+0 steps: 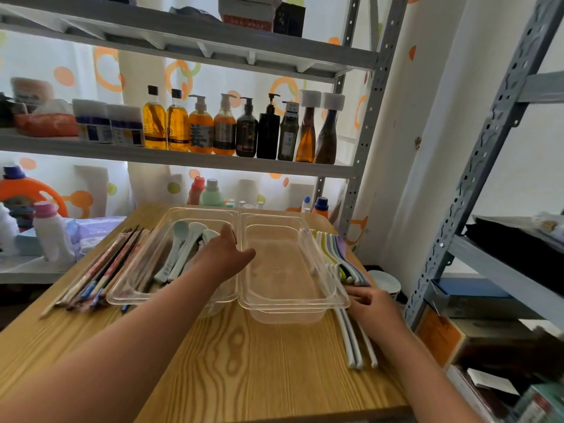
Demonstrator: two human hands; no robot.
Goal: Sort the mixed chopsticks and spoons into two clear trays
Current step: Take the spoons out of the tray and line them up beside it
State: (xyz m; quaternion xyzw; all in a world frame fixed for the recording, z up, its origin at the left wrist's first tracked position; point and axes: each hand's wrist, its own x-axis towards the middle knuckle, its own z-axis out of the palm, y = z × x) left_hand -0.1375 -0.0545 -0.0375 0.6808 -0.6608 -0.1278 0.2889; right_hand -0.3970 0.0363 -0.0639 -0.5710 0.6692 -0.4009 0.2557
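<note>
Two clear trays stand side by side on the wooden table. The left tray holds several pale spoons and some chopsticks; the right tray holds nothing. My left hand reaches into the left tray over the spoons, fingers curled down; what they touch is hidden. A bundle of dark and reddish chopsticks lies left of the trays. Right of the right tray lie pastel spoons and white chopsticks. My right hand rests on these by the tray's near right corner, fingers bent around them.
A metal shelf rack with a row of bottles rises behind the table. Detergent bottles stand at the left. Another rack with boxes is close on the right. A white bowl sits beyond the table's right edge.
</note>
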